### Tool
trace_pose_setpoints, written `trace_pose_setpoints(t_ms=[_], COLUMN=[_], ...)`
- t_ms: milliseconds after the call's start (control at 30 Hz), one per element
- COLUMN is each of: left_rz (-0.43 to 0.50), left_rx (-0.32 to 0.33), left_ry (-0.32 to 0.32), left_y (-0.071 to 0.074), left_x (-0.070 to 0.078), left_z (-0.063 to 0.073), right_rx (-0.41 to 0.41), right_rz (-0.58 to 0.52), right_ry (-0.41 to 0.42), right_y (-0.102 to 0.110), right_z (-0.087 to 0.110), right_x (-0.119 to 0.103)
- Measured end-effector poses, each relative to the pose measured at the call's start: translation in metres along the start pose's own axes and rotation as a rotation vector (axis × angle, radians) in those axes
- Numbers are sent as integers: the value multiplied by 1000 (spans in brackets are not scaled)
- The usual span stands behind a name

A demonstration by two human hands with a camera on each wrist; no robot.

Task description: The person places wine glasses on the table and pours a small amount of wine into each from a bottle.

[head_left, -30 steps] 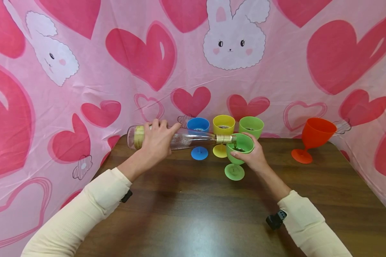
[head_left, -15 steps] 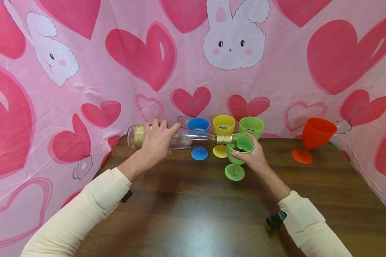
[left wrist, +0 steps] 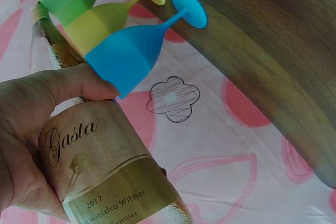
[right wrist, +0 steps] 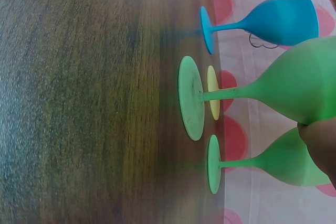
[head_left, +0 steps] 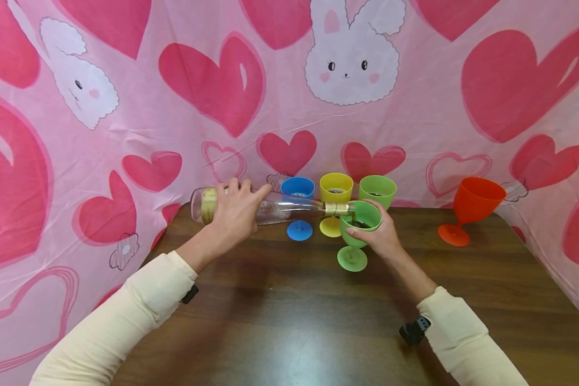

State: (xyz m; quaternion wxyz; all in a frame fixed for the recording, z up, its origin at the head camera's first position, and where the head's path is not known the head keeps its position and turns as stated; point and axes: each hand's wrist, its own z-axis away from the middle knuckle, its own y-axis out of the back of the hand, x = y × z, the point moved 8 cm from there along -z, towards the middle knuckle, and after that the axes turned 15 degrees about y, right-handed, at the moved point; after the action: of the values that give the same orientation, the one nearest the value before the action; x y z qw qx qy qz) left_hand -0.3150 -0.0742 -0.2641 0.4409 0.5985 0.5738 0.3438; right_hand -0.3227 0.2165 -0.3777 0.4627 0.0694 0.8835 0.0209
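Note:
My left hand [head_left: 236, 210] grips a wine bottle [head_left: 289, 208] round its body, holding it nearly level with the neck to the right. Its label [left wrist: 105, 150] faces the left wrist camera. The bottle's mouth lies at the rim of a green goblet [head_left: 354, 236], and a thin stream runs into the dark liquid [head_left: 362, 224] inside. My right hand [head_left: 383, 231] holds this goblet by its bowl, thumb at the near side. In the right wrist view the held goblet's foot [right wrist: 191, 98] shows in full, while only part of a finger [right wrist: 321, 145] is visible.
Behind the bottle stand a blue goblet [head_left: 299, 230], a yellow goblet [head_left: 335, 185] and a second green goblet [head_left: 377, 187], with liquid showing inside. A red-orange goblet [head_left: 475, 201] stands at the right on the wooden table [head_left: 270, 321]. A pink heart-print cloth [head_left: 198, 107] hangs behind.
Both hands, the bottle and the held goblet stay in place. The liquid in the held green goblet looks slightly higher.

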Motion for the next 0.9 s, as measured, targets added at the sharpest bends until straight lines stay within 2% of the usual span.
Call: trace_pose_setpoints(t_ms=[567,900], left_rz=[0,-1], left_rx=[-13,2], left_ry=[4,-2], left_y=[0,1], left_x=[1,0], left_z=[1,-1], right_rx=[-3,-2], right_rz=[-3,0], right_ry=[-13,-4], right_y=[-1,-1], right_z=[1,0], right_x=[-2,-3])
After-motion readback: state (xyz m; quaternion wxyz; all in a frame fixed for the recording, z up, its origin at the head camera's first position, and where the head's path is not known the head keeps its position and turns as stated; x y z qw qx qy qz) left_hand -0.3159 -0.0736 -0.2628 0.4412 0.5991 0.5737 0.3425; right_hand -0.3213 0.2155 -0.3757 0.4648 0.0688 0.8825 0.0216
